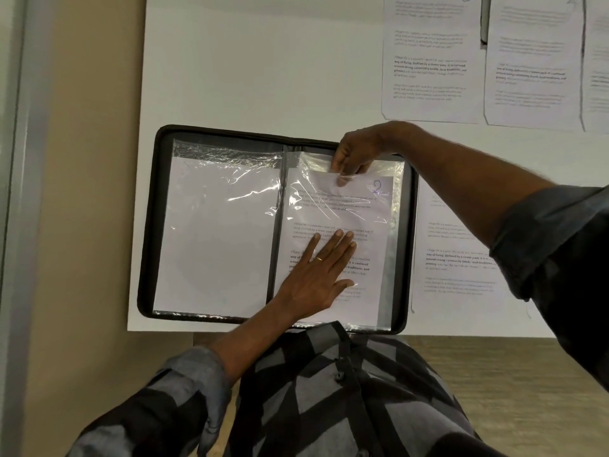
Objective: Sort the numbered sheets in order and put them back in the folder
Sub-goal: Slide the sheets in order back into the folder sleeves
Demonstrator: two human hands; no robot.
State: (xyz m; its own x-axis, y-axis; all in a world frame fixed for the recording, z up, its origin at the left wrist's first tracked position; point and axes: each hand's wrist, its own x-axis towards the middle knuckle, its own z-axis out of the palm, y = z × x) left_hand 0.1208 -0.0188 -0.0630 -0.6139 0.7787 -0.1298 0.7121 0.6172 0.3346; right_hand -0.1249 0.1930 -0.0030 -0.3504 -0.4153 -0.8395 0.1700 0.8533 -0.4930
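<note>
- White tabletop (230, 67) carries a black zip folder (146, 225), open flat.
- White printed sheet marked 2 (372, 222) sits in its right clear plastic sleeve (397, 225).
- Left hand (316, 275) presses flat on it.
- Right hand (357, 155) pinches the sleeve's top edge.

Rightmost sheet (598, 44) cut off, printed text unreadable

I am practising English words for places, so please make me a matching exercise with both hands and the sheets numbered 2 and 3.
1 left hand
2 right hand
3 sheet 2
4 sheet 3

a on the table beyond the folder
b pressing flat on sheet 2
c pinching the plastic sleeve's top edge
d inside the folder's right plastic sleeve

Pairs: 1-b, 2-c, 3-d, 4-a
</note>
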